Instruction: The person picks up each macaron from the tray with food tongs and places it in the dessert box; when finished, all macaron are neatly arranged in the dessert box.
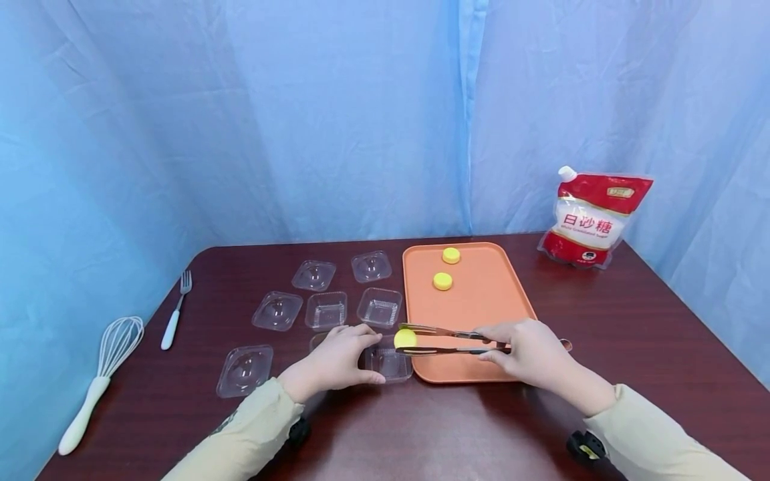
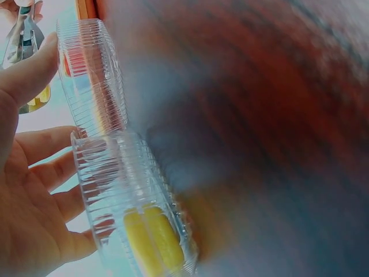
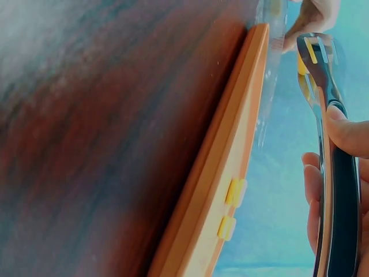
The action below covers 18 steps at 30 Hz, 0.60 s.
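My right hand (image 1: pixel 532 351) grips metal serving tongs (image 1: pixel 457 341) with dark handles. Between the tongs' ends is a yellow round cake-like piece (image 1: pixel 405 339), above a clear plastic box (image 1: pixel 390 364) at the orange tray's left edge. The left hand (image 1: pixel 339 357) is at that box's left side, thumb and fingers spread at its rim. Beneath this hand is another clear box (image 2: pixel 95 190) with a yellow piece (image 2: pixel 153 239) inside, mostly hidden in the head view. Two more yellow pieces (image 1: pixel 442 281) lie on the orange tray (image 1: pixel 475 310).
Behind the left hand stand two more clear boxes (image 1: pixel 380 307). Several clear domed lids (image 1: pixel 245 371) lie to the left and back. A whisk (image 1: pixel 99 384) and a fork (image 1: pixel 177 310) are at far left. A red sugar pouch (image 1: pixel 592 220) stands at back right.
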Each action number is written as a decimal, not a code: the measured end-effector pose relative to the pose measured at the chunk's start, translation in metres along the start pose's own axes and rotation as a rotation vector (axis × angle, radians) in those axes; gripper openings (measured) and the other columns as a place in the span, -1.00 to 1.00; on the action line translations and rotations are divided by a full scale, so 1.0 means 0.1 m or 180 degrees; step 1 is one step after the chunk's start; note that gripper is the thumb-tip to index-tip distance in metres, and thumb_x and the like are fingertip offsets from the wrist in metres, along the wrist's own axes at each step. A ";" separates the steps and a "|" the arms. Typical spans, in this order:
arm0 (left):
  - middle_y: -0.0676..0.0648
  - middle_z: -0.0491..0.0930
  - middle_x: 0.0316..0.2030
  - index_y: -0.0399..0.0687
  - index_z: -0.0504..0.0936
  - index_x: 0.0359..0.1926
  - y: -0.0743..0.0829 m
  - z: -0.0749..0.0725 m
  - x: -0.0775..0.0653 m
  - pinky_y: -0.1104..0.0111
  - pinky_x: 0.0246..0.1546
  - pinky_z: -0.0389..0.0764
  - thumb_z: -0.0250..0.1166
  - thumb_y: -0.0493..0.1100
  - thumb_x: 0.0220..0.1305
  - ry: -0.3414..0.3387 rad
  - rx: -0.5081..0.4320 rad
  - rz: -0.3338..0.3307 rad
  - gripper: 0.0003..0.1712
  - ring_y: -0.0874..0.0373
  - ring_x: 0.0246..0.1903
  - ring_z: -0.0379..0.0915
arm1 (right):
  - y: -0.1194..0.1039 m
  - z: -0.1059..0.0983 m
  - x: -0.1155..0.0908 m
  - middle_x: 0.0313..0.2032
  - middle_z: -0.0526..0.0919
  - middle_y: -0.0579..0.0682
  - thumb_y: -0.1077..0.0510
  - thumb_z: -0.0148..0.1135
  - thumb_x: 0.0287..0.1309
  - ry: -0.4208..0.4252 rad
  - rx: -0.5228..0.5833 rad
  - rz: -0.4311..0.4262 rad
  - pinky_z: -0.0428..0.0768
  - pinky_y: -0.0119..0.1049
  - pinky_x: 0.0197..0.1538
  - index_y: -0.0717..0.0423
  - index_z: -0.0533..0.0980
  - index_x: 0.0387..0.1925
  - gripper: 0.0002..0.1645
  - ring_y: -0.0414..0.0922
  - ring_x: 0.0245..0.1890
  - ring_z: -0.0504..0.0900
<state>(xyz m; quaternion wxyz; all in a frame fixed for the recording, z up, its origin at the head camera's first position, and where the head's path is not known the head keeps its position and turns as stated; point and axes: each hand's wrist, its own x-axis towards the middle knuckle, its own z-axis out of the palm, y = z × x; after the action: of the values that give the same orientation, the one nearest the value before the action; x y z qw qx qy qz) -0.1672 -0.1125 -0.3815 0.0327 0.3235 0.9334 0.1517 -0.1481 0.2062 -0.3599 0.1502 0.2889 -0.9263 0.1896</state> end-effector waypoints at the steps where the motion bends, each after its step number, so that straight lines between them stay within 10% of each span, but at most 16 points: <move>1: -0.12 0.55 0.01 -0.26 0.53 0.14 0.00 0.00 0.00 0.04 0.17 0.33 0.43 0.15 0.01 0.0009 0.0009 0.0016 -0.23 0.06 0.04 0.46 | -0.01 0.01 0.00 -0.55 0.66 -0.22 0.13 0.55 -0.25 0.0011 0.0020 -0.0025 0.40 -0.47 -0.54 0.03 0.71 -0.23 -0.61 -0.43 -0.61 0.39; 18: -0.12 0.54 0.03 -0.26 0.52 0.15 0.01 0.01 -0.01 0.01 0.18 0.31 0.43 0.15 0.01 0.0006 -0.0037 0.0012 -0.22 0.06 0.06 0.45 | -0.05 0.12 0.02 -0.54 0.67 -0.17 0.15 0.53 -0.21 0.0022 0.0102 -0.0458 0.35 -0.55 -0.57 0.14 0.69 -0.23 -0.61 -0.47 -0.63 0.34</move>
<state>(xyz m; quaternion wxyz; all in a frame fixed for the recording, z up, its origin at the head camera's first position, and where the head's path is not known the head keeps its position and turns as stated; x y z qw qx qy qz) -0.1662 -0.1123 -0.3819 0.0335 0.3248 0.9320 0.1575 -0.1487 0.1960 -0.3688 0.1620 0.3565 -0.8994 0.1940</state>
